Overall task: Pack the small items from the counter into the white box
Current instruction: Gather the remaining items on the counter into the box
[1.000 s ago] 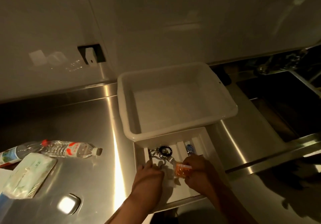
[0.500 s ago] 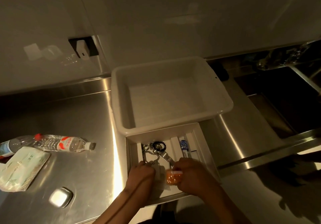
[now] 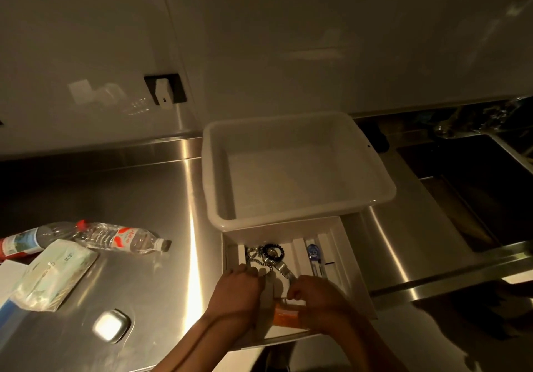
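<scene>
A shallow white box [image 3: 343,244] with divider strips lies at the counter's front edge, below a large empty white tub [image 3: 297,169]. Inside the box are a silver chain [image 3: 255,259], a black bead bracelet [image 3: 274,252] and a blue-capped pen-like item [image 3: 313,252]. My left hand [image 3: 235,293] rests on the box's left part, fingers curled over its contents. My right hand [image 3: 320,299] grips a small orange packet [image 3: 285,317] low inside the box. What lies under both hands is hidden.
Steel counter [image 3: 138,198] holds two lying plastic bottles [image 3: 121,237], a pale tissue pack [image 3: 52,276] and a small square silver object [image 3: 111,325] at left. A sink basin [image 3: 476,187] opens at right. A wall socket [image 3: 164,89] sits on the backsplash.
Both hands have stayed in the box while the view drifted. The orange packet has sunk lower in the box under my right hand.
</scene>
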